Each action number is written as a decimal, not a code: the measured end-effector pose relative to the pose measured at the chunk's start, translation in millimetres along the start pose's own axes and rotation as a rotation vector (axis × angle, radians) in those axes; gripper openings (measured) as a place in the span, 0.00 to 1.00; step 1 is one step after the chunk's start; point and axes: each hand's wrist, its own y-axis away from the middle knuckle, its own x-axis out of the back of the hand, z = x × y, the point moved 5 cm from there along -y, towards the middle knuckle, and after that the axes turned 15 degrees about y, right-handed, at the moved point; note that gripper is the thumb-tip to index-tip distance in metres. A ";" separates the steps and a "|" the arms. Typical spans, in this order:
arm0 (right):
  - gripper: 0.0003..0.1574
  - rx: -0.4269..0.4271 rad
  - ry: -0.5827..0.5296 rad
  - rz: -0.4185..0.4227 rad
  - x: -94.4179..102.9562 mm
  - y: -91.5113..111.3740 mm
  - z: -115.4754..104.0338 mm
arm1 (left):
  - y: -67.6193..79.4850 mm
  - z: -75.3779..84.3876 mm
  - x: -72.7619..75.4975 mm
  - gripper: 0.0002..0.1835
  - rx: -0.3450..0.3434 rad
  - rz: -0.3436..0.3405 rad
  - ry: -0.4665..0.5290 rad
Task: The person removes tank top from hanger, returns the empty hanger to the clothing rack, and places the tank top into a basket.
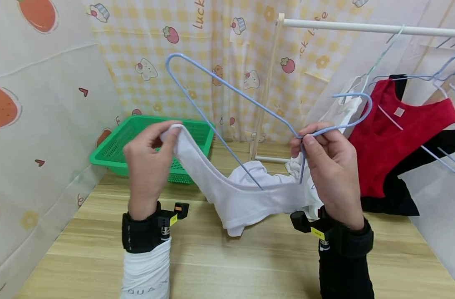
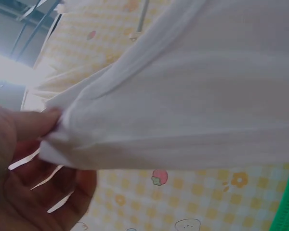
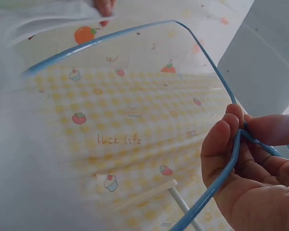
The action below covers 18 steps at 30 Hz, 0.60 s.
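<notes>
My left hand pinches one end of a white tank-top-like garment between thumb and fingers. In the left wrist view the stretched white cloth fills much of the picture, its end bunched at my fingertips. My right hand grips a blue wire hanger at its neck, just below the hook. The hanger is tilted, one corner pointing up and left, the hook to the right. Its lower part passes behind the garment's upper edge and is hidden there. The garment sags between my hands above the table.
A green plastic basket stands at the back left. More white cloth lies on the wooden table behind the garment. At right, a rack with a white rail carries a red top and other clothes on hangers.
</notes>
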 end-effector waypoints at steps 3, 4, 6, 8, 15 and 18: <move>0.09 0.018 -0.041 0.043 1.8 -0.5 -0.4 | 2.8 -7.4 -14.1 0.10 0.041 -0.174 -0.081; 0.08 0.027 -0.045 0.061 2.7 -0.6 -1.0 | 4.1 -9.9 -18.7 0.10 0.071 -0.226 -0.099; 0.08 0.047 -0.059 0.101 4.9 -1.0 -2.6 | 6.1 -13.7 -26.5 0.10 0.112 -0.316 -0.138; 0.08 0.067 -0.066 0.138 7.0 -1.4 -4.1 | 7.9 -15.7 -32.4 0.11 0.132 -0.377 -0.167; 0.07 0.135 0.013 0.294 13.2 -2.9 -7.7 | 10.4 -14.7 -38.9 0.11 0.122 -0.424 -0.187; 0.07 0.162 0.063 0.356 13.6 -2.4 -8.4 | 10.8 -15.0 -38.9 0.11 0.123 -0.426 -0.184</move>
